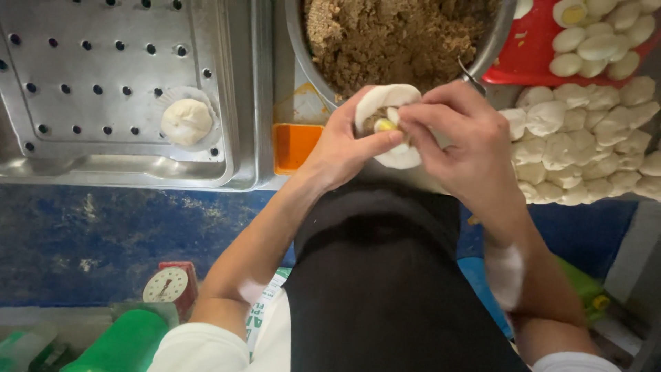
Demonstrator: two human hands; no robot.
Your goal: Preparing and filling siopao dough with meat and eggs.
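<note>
A round white dough wrapper (383, 98) rests in my left hand (342, 148), cupped from below. Brown filling and a piece of boiled egg (384, 125) sit in its middle. My right hand (460, 138) pinches the wrapper's right edge with thumb and fingers. Both hands hover just in front of a large metal bowl (301, 48) full of brown minced filling (392, 38).
A perforated steel steamer tray (103, 76) at the left holds one finished bun (186, 121) on paper. A pile of dough pieces (585, 145) lies at the right. A red tray (530, 62) with halved boiled eggs (599, 38) is behind it. An orange container (295, 145) stands under the bowl. A small scale (169, 284) sits on the blue floor below.
</note>
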